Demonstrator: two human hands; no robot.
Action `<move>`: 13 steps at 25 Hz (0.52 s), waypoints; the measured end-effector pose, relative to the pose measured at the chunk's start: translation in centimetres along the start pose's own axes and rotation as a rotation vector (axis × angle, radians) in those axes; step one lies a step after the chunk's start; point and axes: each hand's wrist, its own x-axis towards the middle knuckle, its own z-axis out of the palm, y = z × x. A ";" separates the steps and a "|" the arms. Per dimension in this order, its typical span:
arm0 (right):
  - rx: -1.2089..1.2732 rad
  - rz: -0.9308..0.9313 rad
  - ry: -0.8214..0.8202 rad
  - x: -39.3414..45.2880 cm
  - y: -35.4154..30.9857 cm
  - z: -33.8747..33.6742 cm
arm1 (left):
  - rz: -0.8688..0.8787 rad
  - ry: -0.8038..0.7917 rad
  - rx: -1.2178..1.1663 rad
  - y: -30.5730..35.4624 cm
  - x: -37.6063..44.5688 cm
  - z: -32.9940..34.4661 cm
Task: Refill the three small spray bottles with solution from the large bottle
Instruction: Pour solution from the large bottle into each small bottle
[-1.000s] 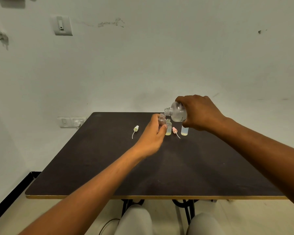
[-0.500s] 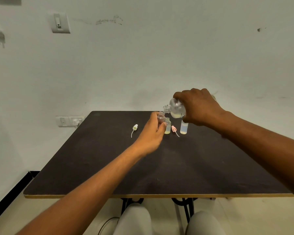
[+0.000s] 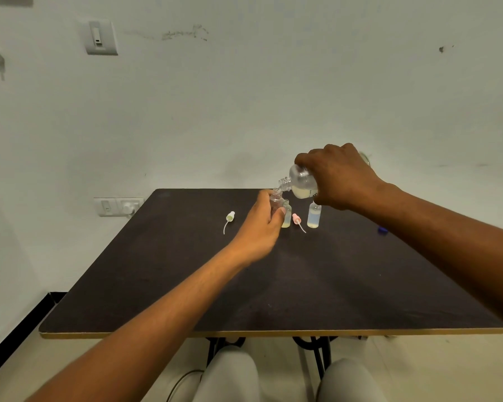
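— Hands?
— Right hand point(image 3: 339, 177) gripping large bottle point(image 3: 301, 185), tipped toward nine o'clock. Left hand point(image 3: 262, 224) wrapped around small bottle point(image 3: 276, 198), mouth touching spout.
— Others?
— Standing at three o'clock.

The large bottle point(image 3: 301, 184) I hold is clear and rounded, uncapped, tipped steeply with its threaded neck pointing down and left, pale yellowish solution pooled along its lower side and its mouth right at the open neck of the small clear bottle point(image 3: 276, 200) I grip upright. Just beside that one, a second small bottle point(image 3: 286, 214) stands upright and open on the dark table with a little yellowish liquid at its bottom, and a third small bottle point(image 3: 314, 216), to its right, stands upright with more pale liquid inside. A pink-topped sprayer point(image 3: 296, 220) with its dip tube lies flat between those two standing bottles, and a pale green-topped sprayer point(image 3: 230, 217) lies flat well to the left.
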 end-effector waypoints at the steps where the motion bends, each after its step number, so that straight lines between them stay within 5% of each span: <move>1: -0.006 -0.003 -0.002 0.0 0.0 -0.1 | 0.001 -0.002 -0.003 0.0 0.0 0.0; 13: -0.011 -0.012 -0.011 0.2 -0.1 -0.4 | -0.002 0.004 -0.008 0.2 -0.1 -0.1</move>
